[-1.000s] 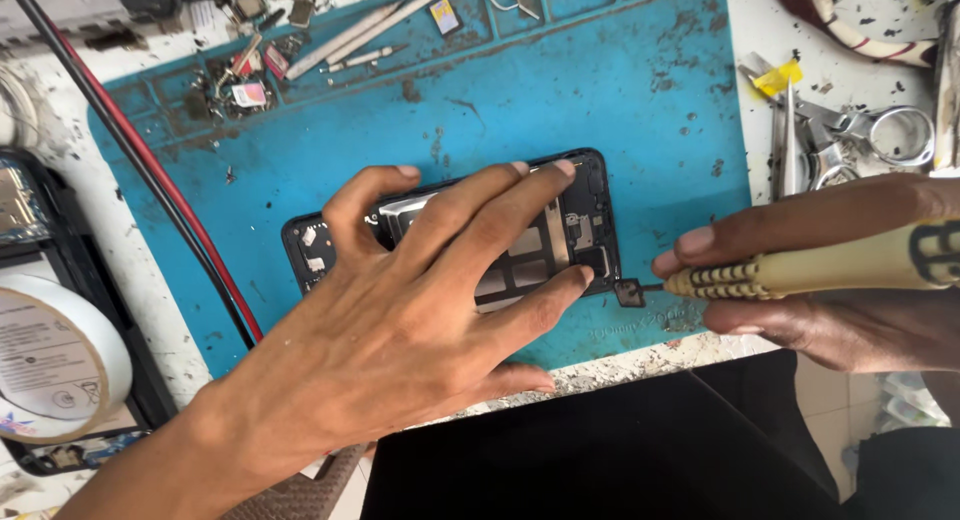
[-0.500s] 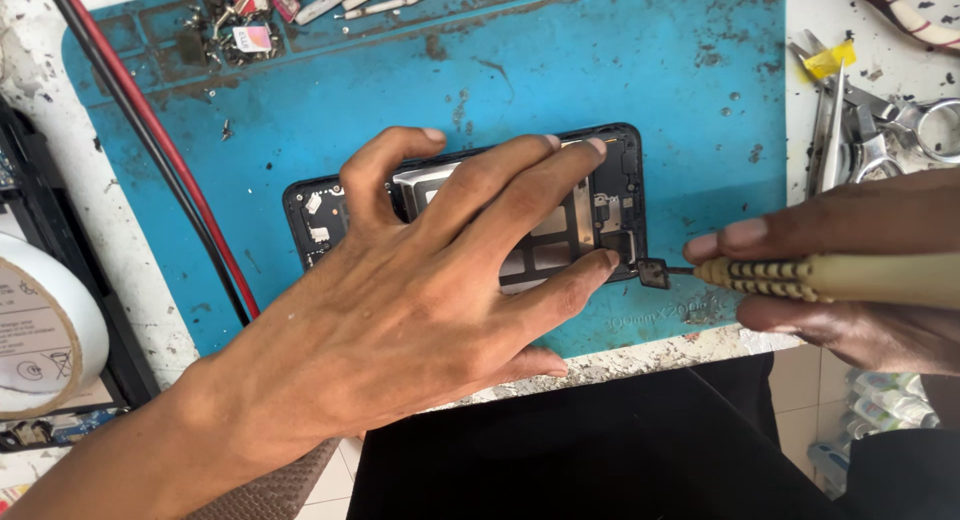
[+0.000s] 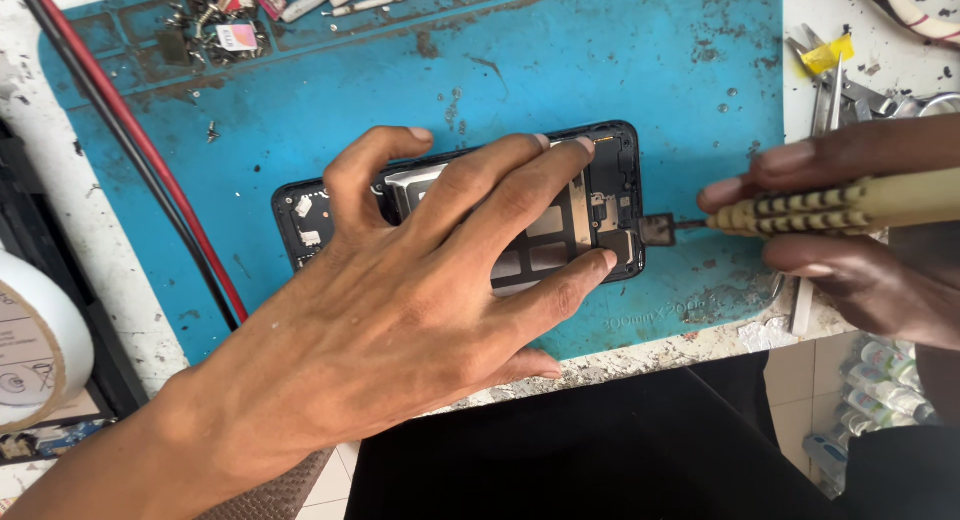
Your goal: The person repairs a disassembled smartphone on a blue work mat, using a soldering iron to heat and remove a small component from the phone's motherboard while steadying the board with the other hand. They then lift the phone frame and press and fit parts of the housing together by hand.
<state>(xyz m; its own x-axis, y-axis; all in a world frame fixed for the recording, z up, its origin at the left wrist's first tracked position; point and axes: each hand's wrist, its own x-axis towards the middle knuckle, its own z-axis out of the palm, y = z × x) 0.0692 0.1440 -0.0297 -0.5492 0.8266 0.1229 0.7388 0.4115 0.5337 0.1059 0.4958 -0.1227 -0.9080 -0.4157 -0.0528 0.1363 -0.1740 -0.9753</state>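
The left hand [image 3: 400,310], fingers spread, presses flat on the opened phone [image 3: 470,215] lying mid-frame on the blue mat [image 3: 300,110]. At right, the right hand [image 3: 840,250] pinches a screwdriver [image 3: 830,208], tip at the phone's right edge.

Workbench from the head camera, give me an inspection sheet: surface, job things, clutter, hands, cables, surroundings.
Surface: blue work mat, stained, on a chipped white bench.
Job's things: opened phone flat on the mat; screwdriver tip at a small dark part by its right end.
Clutter: small parts at the mat's top left; tweezers at right.
Hands: left hand pressing the phone; right hand gripping the screwdriver.
Cables: red and black cables along the mat's left edge.
Surroundings: tape roll at left; small bottles below right.
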